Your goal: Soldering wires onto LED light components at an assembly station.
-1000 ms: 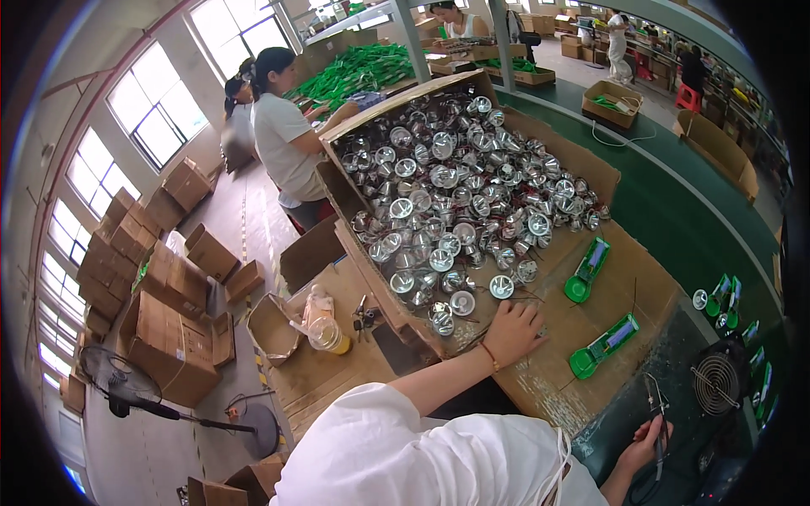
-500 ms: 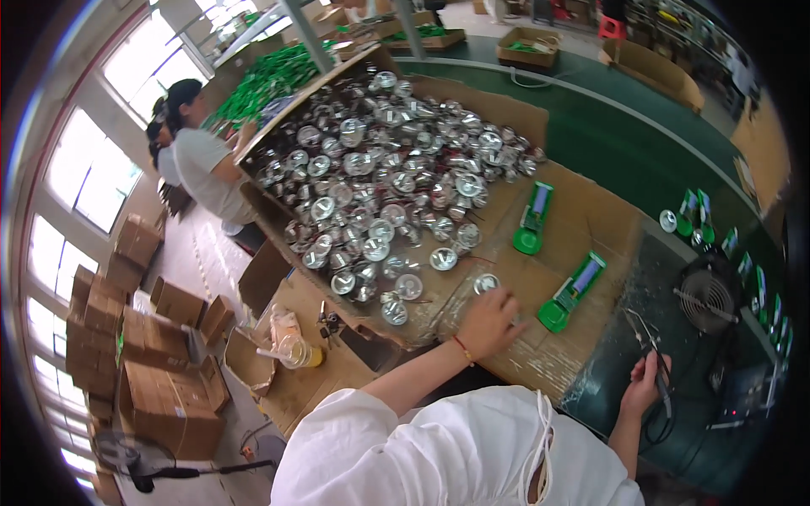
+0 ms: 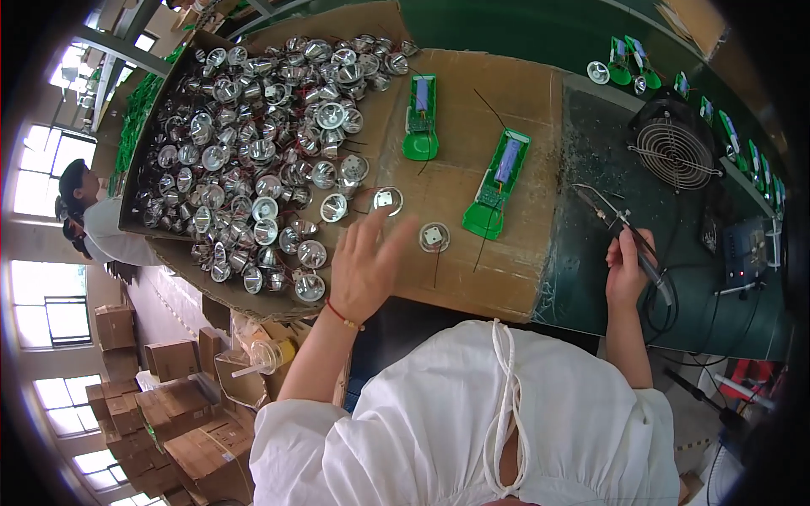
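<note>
My left hand (image 3: 364, 266) is over the cardboard sheet with fingers stretched out and holds nothing that I can see. Just beyond its fingertips lies a silver lamp reflector (image 3: 386, 201), back side up with a white square on it; whether they touch I cannot tell. Another reflector (image 3: 434, 237) lies face down to the right of the hand, a dark wire trailing from it. My right hand (image 3: 629, 268) grips a soldering iron (image 3: 650, 268), its thin tip pointing away to the left. Between the hands rest two green plastic housings (image 3: 483, 218) (image 3: 420, 145), with purple cells, small circuit boards and loose wires.
A cardboard box (image 3: 181, 240) heaped with silver reflectors stands at left. A round fan guard (image 3: 675, 156) and a soldering station (image 3: 747, 253) are at right, with several green housings (image 3: 730, 135) along the bench edge. A cup (image 3: 272, 354) stands lower left. Another person (image 3: 110, 223) works beyond the box.
My view has turned, shifting the bench leftward and upward. My left hand has drawn back from the reflectors, and two now show face down on the cardboard. My right hand still holds the iron.
</note>
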`<action>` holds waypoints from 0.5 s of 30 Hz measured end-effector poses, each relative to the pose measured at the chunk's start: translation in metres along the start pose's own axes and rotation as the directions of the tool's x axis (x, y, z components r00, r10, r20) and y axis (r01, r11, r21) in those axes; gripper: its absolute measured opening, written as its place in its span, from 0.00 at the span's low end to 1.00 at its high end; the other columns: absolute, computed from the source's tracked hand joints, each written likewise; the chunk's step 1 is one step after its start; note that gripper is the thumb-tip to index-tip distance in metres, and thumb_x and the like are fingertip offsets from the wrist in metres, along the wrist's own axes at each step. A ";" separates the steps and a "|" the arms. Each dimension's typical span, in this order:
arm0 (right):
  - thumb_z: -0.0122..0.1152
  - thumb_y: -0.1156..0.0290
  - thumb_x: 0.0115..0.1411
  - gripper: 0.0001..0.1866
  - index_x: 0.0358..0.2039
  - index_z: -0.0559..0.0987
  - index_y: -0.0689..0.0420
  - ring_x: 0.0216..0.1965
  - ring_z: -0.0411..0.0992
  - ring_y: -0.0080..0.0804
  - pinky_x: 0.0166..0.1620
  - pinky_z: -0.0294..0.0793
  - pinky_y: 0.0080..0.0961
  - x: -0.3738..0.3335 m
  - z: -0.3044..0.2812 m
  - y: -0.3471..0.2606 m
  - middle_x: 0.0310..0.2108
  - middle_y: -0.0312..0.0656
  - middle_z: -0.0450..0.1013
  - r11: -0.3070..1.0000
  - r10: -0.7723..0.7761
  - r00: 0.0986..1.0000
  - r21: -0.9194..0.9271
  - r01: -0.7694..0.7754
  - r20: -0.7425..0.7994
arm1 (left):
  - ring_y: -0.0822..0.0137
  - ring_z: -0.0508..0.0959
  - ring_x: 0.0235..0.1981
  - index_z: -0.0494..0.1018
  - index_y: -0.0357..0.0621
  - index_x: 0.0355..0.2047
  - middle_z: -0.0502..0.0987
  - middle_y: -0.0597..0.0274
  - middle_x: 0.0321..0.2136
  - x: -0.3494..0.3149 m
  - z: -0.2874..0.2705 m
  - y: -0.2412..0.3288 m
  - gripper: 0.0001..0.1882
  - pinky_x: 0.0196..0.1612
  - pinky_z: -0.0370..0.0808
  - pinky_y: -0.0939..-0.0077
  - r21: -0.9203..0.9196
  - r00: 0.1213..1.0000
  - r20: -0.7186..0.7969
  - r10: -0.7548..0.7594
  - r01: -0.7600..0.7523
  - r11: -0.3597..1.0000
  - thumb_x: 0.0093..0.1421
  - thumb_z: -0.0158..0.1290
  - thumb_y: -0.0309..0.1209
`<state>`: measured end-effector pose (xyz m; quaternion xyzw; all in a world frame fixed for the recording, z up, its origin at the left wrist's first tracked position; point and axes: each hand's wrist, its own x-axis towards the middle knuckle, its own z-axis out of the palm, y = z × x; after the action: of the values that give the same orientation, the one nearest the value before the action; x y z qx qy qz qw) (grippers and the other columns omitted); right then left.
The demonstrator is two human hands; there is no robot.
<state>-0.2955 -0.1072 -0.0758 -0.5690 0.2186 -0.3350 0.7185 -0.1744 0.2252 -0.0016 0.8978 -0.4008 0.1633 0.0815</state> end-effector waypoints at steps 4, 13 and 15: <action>0.55 0.70 0.57 0.06 0.29 0.70 0.59 0.16 0.61 0.18 0.20 0.59 0.12 -0.001 -0.002 0.000 0.17 0.35 0.66 0.998 0.027 1.000 -0.051 -0.027 0.004 | 0.64 0.67 0.49 0.71 0.48 0.39 0.68 0.60 0.47 -0.007 0.013 0.017 0.15 0.50 0.64 0.62 0.050 0.881 0.112 0.461 -0.468 0.882 0.49 0.48 0.31; 0.56 0.72 0.56 0.06 0.30 0.70 0.61 0.16 0.63 0.18 0.20 0.61 0.12 -0.006 0.000 -0.002 0.17 0.37 0.68 0.996 -0.034 0.999 -0.085 0.036 0.020 | 0.67 0.76 0.25 0.69 0.41 0.29 0.74 0.63 0.21 0.035 0.042 0.026 0.05 0.34 0.71 0.71 -0.466 0.970 0.085 -0.229 0.242 0.851 0.54 0.52 0.28; 0.56 0.75 0.54 0.07 0.31 0.70 0.63 0.18 0.65 0.18 0.22 0.65 0.13 -0.015 0.007 -0.009 0.18 0.38 0.68 0.976 -0.057 0.997 -0.206 0.067 0.055 | 0.67 0.75 0.18 0.70 0.36 0.29 0.74 0.58 0.17 0.043 0.052 0.029 0.07 0.23 0.70 0.77 -0.730 0.842 0.331 -0.427 0.514 0.449 0.56 0.51 0.29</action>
<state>-0.3028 -0.0924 -0.0659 -0.6556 0.2168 -0.3185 0.6494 -0.1572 0.1622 -0.0340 0.8457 -0.1689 -0.1066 0.4948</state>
